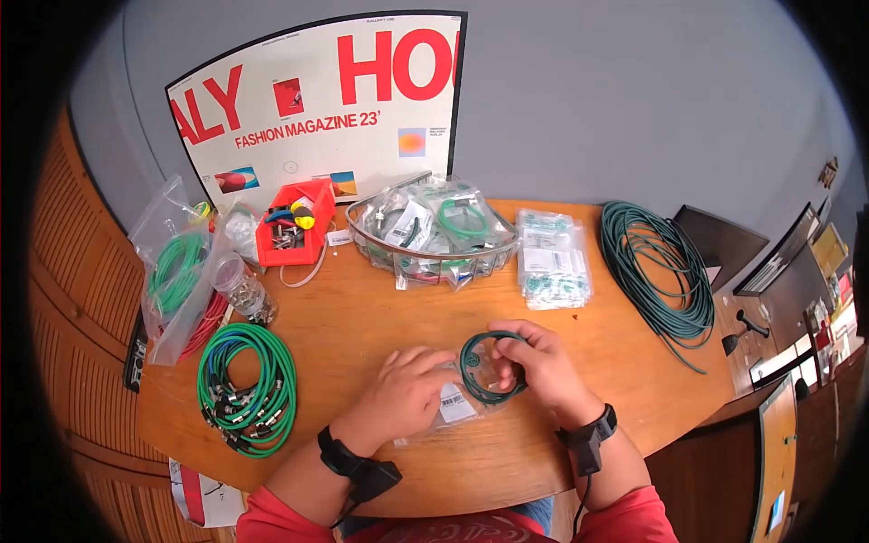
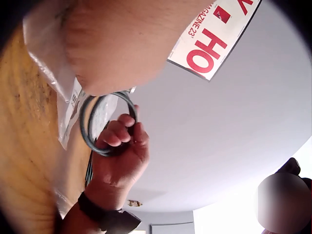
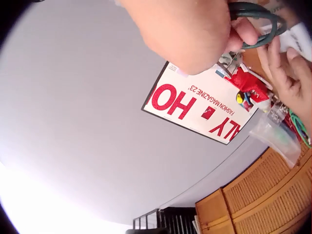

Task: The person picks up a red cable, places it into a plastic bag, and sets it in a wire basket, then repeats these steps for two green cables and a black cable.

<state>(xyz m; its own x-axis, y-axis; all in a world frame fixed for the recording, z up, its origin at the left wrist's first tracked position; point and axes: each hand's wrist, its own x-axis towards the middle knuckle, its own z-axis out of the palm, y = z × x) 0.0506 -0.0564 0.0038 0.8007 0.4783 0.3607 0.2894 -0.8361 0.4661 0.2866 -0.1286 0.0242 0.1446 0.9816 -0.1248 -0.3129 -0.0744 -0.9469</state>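
Observation:
My right hand [image 1: 543, 366] grips a small coil of dark green cable [image 1: 491, 396] by its right side, with fingers curled round the loops. The coil is held up over the front middle of the table. Under and beside it lies a clear plastic bag [image 1: 466, 412] with a white label [image 1: 451, 403]. My left hand [image 1: 407, 391] is over the left part of this bag, its fingertips close to the coil. In the right wrist view, the left hand's fingers [image 3: 275, 61] are loosely extended beside the coil. The left wrist view shows the right hand's fingers [image 2: 117, 132] bent through the loops.
A wire basket [image 1: 434, 256] of bagged cables stands at the back, beside stacked bagged cables [image 1: 552, 258] and a large dark coil [image 1: 612, 271]. Leftward are bright green cables [image 1: 286, 380] with connectors, a clear jar [image 1: 243, 288], a red bin [image 1: 315, 237] and a plastic bag [image 1: 172, 262].

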